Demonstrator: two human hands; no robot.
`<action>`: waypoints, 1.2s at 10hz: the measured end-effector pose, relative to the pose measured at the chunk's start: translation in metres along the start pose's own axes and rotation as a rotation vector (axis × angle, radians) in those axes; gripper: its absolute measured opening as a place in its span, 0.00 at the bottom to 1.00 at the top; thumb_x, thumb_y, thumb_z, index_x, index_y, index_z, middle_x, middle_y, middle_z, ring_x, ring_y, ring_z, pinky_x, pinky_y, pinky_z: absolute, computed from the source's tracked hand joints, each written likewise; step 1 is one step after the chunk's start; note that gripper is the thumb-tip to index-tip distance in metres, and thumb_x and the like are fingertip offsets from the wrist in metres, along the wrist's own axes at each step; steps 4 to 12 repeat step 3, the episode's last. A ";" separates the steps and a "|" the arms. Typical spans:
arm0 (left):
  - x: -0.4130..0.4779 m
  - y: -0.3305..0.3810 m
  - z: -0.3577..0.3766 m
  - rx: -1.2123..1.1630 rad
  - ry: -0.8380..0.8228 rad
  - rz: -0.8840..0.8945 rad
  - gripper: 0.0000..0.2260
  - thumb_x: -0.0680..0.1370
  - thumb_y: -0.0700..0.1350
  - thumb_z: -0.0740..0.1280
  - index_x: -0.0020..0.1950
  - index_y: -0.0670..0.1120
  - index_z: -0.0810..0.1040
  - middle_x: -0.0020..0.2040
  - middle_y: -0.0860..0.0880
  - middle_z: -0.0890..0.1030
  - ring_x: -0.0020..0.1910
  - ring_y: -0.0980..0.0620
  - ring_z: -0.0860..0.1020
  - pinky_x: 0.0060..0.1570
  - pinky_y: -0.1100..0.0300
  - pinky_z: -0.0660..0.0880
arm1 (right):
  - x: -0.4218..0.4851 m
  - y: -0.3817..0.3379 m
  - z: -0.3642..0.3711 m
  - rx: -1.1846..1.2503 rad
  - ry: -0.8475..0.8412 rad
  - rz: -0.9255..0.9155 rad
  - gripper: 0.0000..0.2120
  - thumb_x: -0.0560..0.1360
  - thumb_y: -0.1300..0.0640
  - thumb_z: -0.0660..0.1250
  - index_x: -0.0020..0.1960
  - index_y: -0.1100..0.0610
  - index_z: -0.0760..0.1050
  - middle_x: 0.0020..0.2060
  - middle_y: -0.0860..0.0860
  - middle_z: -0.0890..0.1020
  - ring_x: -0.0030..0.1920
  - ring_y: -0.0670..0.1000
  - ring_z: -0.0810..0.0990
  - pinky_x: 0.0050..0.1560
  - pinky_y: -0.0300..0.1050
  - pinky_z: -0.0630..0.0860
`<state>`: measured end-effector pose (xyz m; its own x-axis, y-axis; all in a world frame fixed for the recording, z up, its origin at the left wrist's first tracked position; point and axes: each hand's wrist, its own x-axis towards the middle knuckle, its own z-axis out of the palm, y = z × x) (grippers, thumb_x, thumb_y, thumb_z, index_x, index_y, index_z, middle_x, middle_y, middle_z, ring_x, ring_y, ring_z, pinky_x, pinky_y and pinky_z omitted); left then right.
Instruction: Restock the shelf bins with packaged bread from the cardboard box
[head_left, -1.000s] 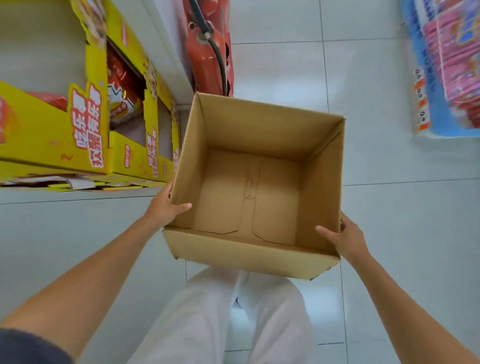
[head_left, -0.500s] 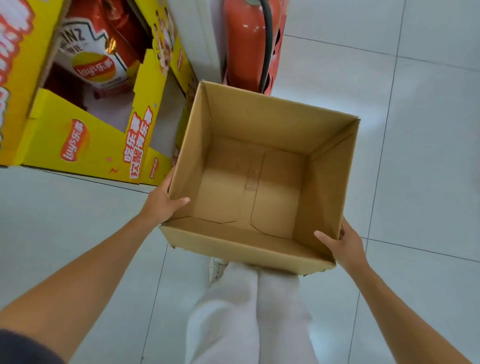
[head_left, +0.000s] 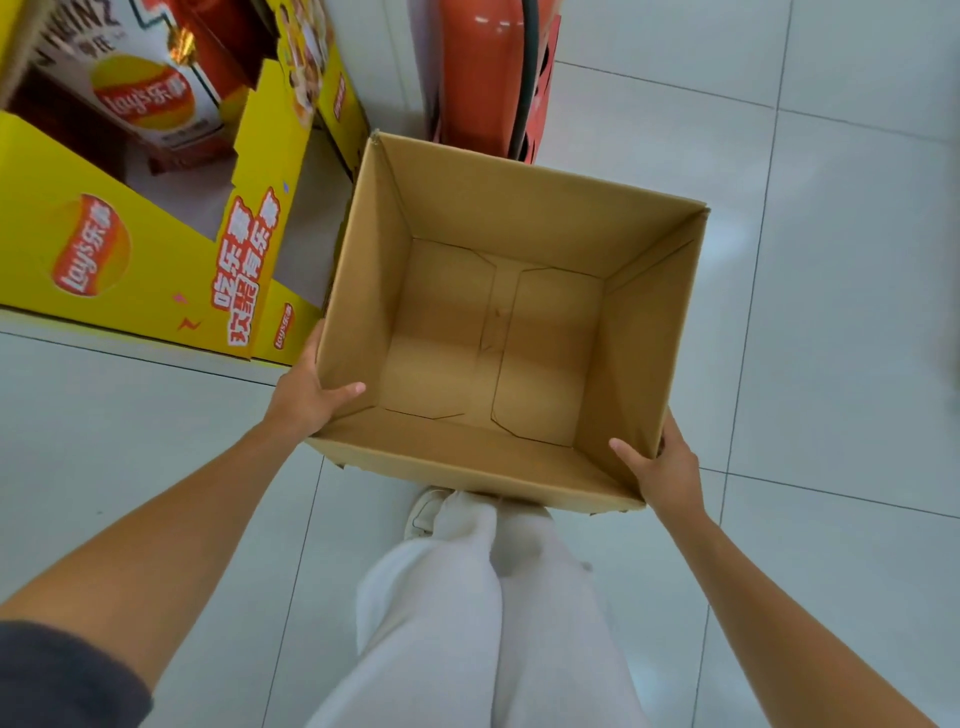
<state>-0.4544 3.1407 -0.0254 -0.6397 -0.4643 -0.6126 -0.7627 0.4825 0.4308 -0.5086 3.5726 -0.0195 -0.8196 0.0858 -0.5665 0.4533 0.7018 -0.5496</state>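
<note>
An open brown cardboard box (head_left: 644, 332) hangs in front of me above the white tiled floor, with nothing inside it. My left hand (head_left: 304, 397) grips the box's left wall near the front corner, thumb hooked over the rim. My right hand (head_left: 662, 470) grips the right wall near the front corner, thumb inside. No packaged bread shows in view.
A yellow cardboard display stand (head_left: 156, 270) with crisp bags (head_left: 140, 98) stands on the left, close to the box. A red fire extinguisher (head_left: 483, 67) stands just beyond the box's far edge. My legs in white trousers (head_left: 467, 623) are below the box.
I have carried the box forward along the yellow display. The fire extinguisher has come closer, and the blue and pink packs at the far right have left the view. Both hands keep their grips.
</note>
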 end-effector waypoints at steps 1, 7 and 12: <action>-0.011 0.008 -0.002 -0.001 0.014 -0.049 0.44 0.72 0.55 0.75 0.80 0.52 0.52 0.73 0.44 0.69 0.70 0.39 0.70 0.67 0.40 0.70 | -0.012 -0.003 -0.003 0.018 -0.030 0.007 0.32 0.73 0.47 0.73 0.72 0.41 0.62 0.51 0.40 0.78 0.49 0.49 0.79 0.49 0.46 0.78; -0.082 0.036 -0.028 -0.025 0.057 -0.046 0.30 0.77 0.48 0.71 0.77 0.47 0.63 0.72 0.43 0.72 0.69 0.42 0.72 0.67 0.44 0.71 | -0.070 -0.044 -0.028 -0.010 -0.033 0.094 0.35 0.73 0.49 0.74 0.75 0.53 0.64 0.64 0.53 0.76 0.63 0.55 0.76 0.63 0.52 0.75; -0.082 0.036 -0.028 -0.025 0.057 -0.046 0.30 0.77 0.48 0.71 0.77 0.47 0.63 0.72 0.43 0.72 0.69 0.42 0.72 0.67 0.44 0.71 | -0.070 -0.044 -0.028 -0.010 -0.033 0.094 0.35 0.73 0.49 0.74 0.75 0.53 0.64 0.64 0.53 0.76 0.63 0.55 0.76 0.63 0.52 0.75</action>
